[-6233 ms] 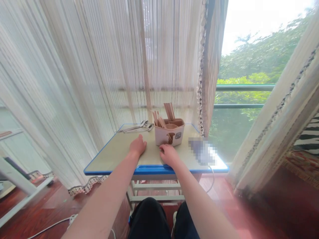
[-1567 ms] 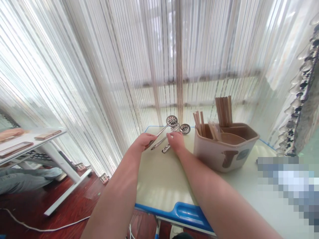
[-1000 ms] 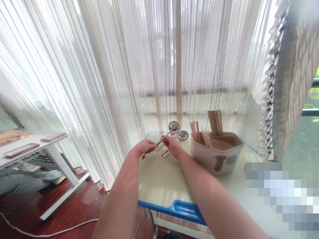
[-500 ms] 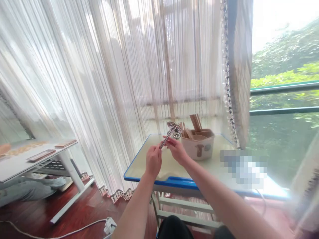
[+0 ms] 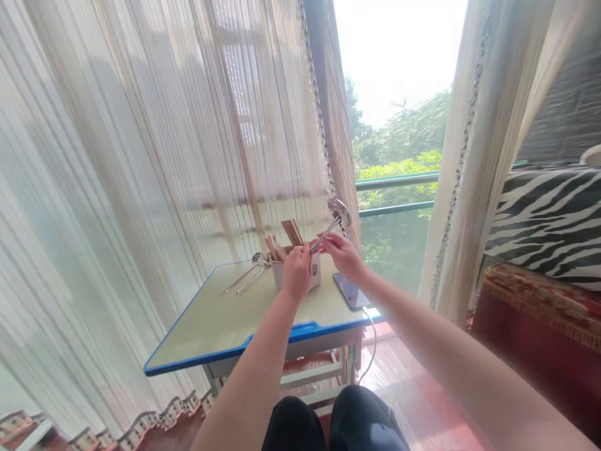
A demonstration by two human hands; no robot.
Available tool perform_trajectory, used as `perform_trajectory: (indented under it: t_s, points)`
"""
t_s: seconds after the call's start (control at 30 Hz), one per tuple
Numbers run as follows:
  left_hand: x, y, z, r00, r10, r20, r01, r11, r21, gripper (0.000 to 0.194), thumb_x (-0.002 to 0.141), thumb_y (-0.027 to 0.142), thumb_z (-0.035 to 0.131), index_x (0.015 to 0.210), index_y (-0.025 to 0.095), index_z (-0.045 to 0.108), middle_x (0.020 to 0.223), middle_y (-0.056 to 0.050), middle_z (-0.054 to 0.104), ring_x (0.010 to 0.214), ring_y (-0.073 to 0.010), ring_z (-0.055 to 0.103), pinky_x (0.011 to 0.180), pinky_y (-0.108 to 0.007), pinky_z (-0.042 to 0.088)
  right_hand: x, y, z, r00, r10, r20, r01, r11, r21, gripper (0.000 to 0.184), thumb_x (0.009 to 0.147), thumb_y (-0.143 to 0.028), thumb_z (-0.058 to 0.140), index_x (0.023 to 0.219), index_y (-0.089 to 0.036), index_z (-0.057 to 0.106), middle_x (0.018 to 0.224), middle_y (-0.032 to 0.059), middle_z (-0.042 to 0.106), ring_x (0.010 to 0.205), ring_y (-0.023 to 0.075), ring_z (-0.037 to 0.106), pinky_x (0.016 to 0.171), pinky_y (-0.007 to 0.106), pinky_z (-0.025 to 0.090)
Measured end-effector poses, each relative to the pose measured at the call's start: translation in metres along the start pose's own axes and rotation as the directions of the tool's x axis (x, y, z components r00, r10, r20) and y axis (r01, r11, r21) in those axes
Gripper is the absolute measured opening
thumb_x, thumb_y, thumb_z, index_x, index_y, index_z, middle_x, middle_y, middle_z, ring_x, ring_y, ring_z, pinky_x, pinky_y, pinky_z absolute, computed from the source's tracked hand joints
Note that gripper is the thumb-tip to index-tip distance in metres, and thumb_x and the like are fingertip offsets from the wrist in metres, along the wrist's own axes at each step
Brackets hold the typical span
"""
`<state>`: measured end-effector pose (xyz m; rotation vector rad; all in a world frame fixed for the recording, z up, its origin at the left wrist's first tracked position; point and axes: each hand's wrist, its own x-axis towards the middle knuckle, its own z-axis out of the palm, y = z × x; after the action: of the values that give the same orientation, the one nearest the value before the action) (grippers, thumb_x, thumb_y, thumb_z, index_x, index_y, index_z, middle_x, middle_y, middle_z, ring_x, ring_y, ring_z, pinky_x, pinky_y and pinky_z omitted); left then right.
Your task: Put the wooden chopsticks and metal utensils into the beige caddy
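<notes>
Above the desk my left hand [image 5: 297, 273] is closed round the lower end of a metal slotted ladle [image 5: 332, 223], whose perforated bowl points up and away. The fingers of my right hand [image 5: 345, 255] are pinched on the same handle, a little further up. Both hands are in front of a light-coloured box [image 5: 316, 274] and partly hide it. Wooden chopsticks [image 5: 292, 232] stick up out of the box. To its left, two more slotted utensils [image 5: 248, 273] lie on the desk, their heads near the box.
A phone [image 5: 350, 290] with a white cable [image 5: 374, 344] lies at the right of the blue-edged desk [image 5: 201, 329]. String curtains [image 5: 178, 156] hang behind. On the right are a railing [image 5: 398, 181] and a zebra-striped cloth [image 5: 554, 219] over furniture.
The view has swung right. My hands have moved right across the box with the ladle. Two slotted utensils now show plainly on the desk, left of the box.
</notes>
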<state>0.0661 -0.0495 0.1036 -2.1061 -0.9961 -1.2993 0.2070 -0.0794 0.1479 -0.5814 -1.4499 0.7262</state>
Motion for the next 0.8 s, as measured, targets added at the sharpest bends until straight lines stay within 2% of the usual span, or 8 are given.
perform_trajectory:
  t_s: [0.17, 0.27, 0.33, 0.57, 0.67, 0.8]
  points:
    - [0.021, 0.004, 0.014, 0.999, 0.016, 0.044, -0.015, 1.0, -0.021, 0.041, 0.094, 0.025, 0.033, 0.132, 0.014, 0.041, 0.1, -0.012, 0.058, 0.092, -0.0205, 0.057, 0.082, -0.035, 0.047, 0.015, -0.004, -0.019, 0.995, -0.097, 0.003, 0.097, 0.993, -0.061, 0.032, 0.076, -0.047, 0.062, 0.092, -0.02, 0.058, 0.087, 0.0058, 0.07, 0.077, 0.0159, 0.065, 0.072, 0.032, 0.053]
    - [0.03, 0.001, 0.02, 0.997, 0.046, 0.055, -0.046, 0.999, 0.003, 0.041, 0.093, 0.023, 0.035, 0.132, 0.013, 0.041, 0.099, -0.012, 0.062, 0.094, -0.0218, 0.058, 0.082, -0.036, 0.048, 0.023, -0.003, -0.028, 0.996, -0.09, 0.031, 0.092, 0.992, -0.085, 0.033, 0.075, -0.047, 0.063, 0.093, -0.02, 0.059, 0.088, 0.0053, 0.07, 0.077, 0.0161, 0.066, 0.071, 0.033, 0.055]
    - [0.034, -0.002, 0.025, 0.997, 0.059, 0.05, -0.059, 0.998, 0.012, 0.04, 0.092, 0.022, 0.038, 0.131, 0.014, 0.042, 0.1, -0.012, 0.063, 0.093, -0.0219, 0.06, 0.082, -0.036, 0.048, 0.029, 0.0, -0.034, 0.996, -0.089, 0.005, 0.089, 0.989, -0.118, 0.031, 0.074, -0.047, 0.063, 0.089, -0.02, 0.06, 0.087, 0.0046, 0.07, 0.077, 0.0163, 0.066, 0.07, 0.032, 0.055]
    - [0.032, -0.003, 0.043, 0.996, -0.086, -0.027, 0.086, 0.996, 0.01, 0.038, 0.088, 0.018, 0.045, 0.125, 0.012, 0.049, 0.107, -0.014, 0.064, 0.1, -0.0223, 0.061, 0.086, -0.036, 0.047, 0.048, 0.019, -0.044, 0.989, -0.099, -0.112, 0.064, 0.959, -0.278, 0.028, 0.075, -0.047, 0.062, 0.084, -0.021, 0.064, 0.079, 0.0017, 0.067, 0.07, 0.0154, 0.065, 0.07, 0.033, 0.056]
    - [0.031, -0.001, 0.048, 0.99, -0.142, -0.018, 0.141, 0.99, -0.006, 0.034, 0.088, 0.019, 0.046, 0.12, 0.013, 0.054, 0.104, -0.013, 0.065, 0.096, -0.0215, 0.061, 0.084, -0.035, 0.047, 0.053, 0.025, -0.045, 0.995, -0.056, -0.078, 0.037, 0.973, -0.23, 0.03, 0.074, -0.047, 0.063, 0.087, -0.02, 0.065, 0.082, 0.0039, 0.068, 0.071, 0.016, 0.065, 0.072, 0.035, 0.056]
    - [0.036, -0.003, 0.054, 0.977, -0.215, -0.011, 0.215, 0.977, -0.003, 0.025, 0.088, 0.019, 0.043, 0.1, 0.017, 0.065, 0.088, -0.008, 0.066, 0.083, -0.0194, 0.061, 0.075, -0.031, 0.046, 0.057, 0.036, -0.044, 0.997, 0.032, -0.064, -0.034, 0.999, -0.033, 0.036, 0.069, -0.045, 0.068, 0.091, -0.016, 0.064, 0.085, 0.0071, 0.069, 0.081, 0.0187, 0.065, 0.079, 0.039, 0.054]
